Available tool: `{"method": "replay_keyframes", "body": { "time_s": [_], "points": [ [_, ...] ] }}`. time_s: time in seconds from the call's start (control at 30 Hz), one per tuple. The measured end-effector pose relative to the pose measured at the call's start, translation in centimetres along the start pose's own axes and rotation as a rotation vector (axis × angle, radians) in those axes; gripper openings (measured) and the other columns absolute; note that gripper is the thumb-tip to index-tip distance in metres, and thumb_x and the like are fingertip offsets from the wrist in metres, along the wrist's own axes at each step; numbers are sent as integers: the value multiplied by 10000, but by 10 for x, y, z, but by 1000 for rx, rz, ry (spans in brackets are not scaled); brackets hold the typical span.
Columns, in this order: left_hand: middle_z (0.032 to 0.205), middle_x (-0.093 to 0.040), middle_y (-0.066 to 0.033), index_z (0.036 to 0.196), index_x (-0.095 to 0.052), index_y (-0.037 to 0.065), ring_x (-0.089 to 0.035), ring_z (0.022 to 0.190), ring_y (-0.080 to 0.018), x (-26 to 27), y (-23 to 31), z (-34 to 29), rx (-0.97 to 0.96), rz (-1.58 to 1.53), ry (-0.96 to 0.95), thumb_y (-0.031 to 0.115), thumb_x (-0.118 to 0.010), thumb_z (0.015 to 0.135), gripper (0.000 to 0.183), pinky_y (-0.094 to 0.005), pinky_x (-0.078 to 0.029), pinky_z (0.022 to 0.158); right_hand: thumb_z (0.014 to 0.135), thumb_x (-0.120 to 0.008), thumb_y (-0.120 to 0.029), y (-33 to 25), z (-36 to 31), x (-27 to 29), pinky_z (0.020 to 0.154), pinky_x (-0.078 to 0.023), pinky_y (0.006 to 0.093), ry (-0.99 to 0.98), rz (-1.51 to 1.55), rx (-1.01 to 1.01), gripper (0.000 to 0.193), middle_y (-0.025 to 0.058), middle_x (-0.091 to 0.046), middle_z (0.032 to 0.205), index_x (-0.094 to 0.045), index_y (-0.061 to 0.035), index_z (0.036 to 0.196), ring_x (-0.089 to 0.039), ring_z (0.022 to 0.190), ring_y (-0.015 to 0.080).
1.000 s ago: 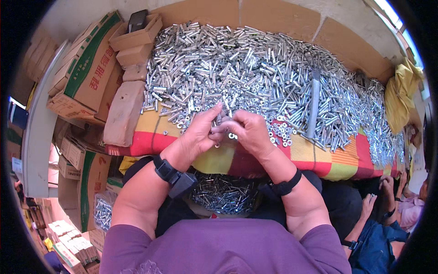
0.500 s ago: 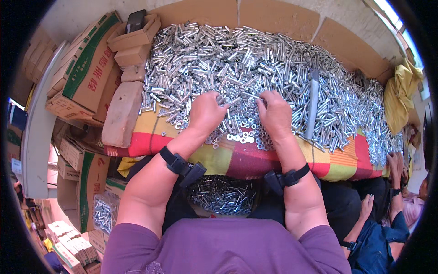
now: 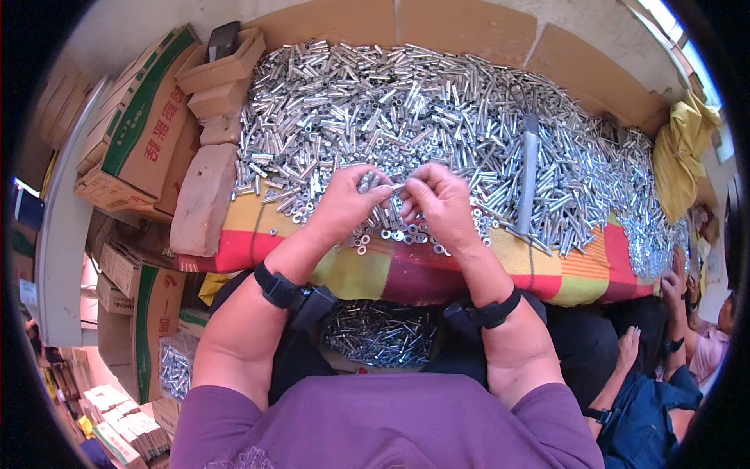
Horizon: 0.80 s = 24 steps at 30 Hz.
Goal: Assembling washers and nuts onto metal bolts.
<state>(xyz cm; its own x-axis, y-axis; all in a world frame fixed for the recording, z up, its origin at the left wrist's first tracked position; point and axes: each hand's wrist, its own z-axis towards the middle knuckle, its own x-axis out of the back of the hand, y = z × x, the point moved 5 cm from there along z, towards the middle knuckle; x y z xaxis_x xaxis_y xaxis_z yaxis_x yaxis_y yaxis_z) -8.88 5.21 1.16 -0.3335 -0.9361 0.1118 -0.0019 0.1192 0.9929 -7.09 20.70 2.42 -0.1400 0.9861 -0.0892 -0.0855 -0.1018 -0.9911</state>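
Note:
My left hand [image 3: 350, 202] is closed around shiny metal sleeves [image 3: 366, 182], partly hidden by its fingers. Close beside it, my right hand [image 3: 439, 205] has thumb and fingers pinched at a thin metal bolt [image 3: 398, 186], mostly covered and hard to make out. The fingertips of both hands nearly meet, just over the near edge of a wide heap of metal sleeves [image 3: 336, 102]. Loose washers and nuts [image 3: 398, 235] lie below the hands on a checkered cloth [image 3: 426, 273].
Right of the hands, a grey flat bar [image 3: 528, 180] lies over bolts [image 3: 574, 195]. A brick [image 3: 205, 199] and cartons [image 3: 148, 133] stand at left. Below the cloth is a container of bolts [image 3: 379, 336]. Another person's hand [image 3: 627, 348] rests at lower right, near a yellow cloth [image 3: 681, 156].
Both hands have come closer together and slightly nearer to me. My right hand has moved left and turned, bringing its fingertips to those of my left.

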Motion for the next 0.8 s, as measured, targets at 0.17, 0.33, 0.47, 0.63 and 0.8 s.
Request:
{"method": "replay_keyframes", "body": {
  "time_s": [0.17, 0.33, 0.47, 0.63, 0.8],
  "points": [
    [669, -549, 4, 919, -589, 39, -377, 438, -28, -5, -24, -6, 308, -771, -3, 140, -663, 856, 139, -181, -231, 343, 879, -612, -132, -2, -6, -10, 480, -460, 293, -44, -252, 65, 178, 88, -564, 585, -583, -19, 745, -592, 531, 177],
    [688, -556, -26, 868, -555, 58, -401, 435, -61, -15, -19, -2, 469, -950, 11, 172, -577, 913, 125, -162, -239, 338, 842, -643, -251, -22, 7, 35, 573, -475, 417, 314, -1014, 196, 213, 191, -620, 681, -644, -42, 800, -620, 641, 359],
    [750, -623, -63, 881, -619, 36, -527, 526, -89, 1, -6, 19, 201, -469, 33, 174, -616, 876, 139, -194, -323, 379, 812, -649, -220, -8, 28, 77, 648, -496, 465, 396, -1168, 163, 174, 187, -651, 757, -648, -53, 862, -637, 733, 378],
    [766, -641, -102, 820, -681, 85, -637, 700, -280, -4, 12, 25, -274, 806, 274, 152, -745, 710, 144, -373, -490, 636, 766, -673, -191, 1, 38, 67, 696, -501, 466, 321, -1289, 100, 203, 197, -655, 806, -613, -41, 890, -640, 771, 372],
    [786, -638, -117, 857, -690, 89, -627, 749, -325, -13, 8, 27, -351, 957, 298, 151, -740, 713, 165, -380, -494, 651, 782, -663, -178, -5, 33, 66, 669, -495, 459, 359, -1186, 130, 185, 193, -645, 775, -587, -33, 869, -635, 737, 377]
  ]
}}
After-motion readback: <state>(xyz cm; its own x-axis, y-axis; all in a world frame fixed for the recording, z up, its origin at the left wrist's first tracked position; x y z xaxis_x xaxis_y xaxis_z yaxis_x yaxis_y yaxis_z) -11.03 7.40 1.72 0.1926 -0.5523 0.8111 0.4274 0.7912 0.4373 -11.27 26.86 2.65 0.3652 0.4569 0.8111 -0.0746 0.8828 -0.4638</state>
